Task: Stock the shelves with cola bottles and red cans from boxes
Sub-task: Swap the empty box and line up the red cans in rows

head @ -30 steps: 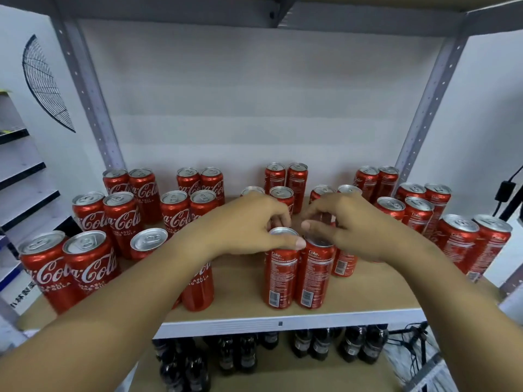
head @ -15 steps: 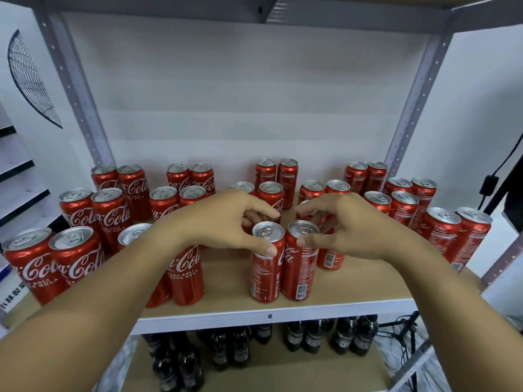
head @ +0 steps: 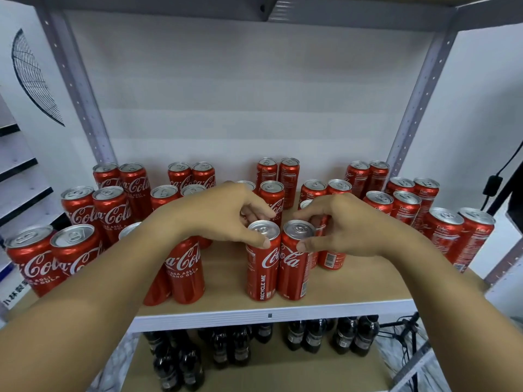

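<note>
Being pinched at their rims by curled fingers, two stiff, slippery red aluminium cans are best gripped mid-body.

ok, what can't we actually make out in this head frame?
- Head view: left hand hides the cans behind it; only a rim shows.
- Left forearm covers the lower half of the front-left cans.
- Cola bottles on the lower shelf: dark, labels unreadable, caps hidden by the shelf edge.
- Right hand hides the rear grip on the right front can.
</note>
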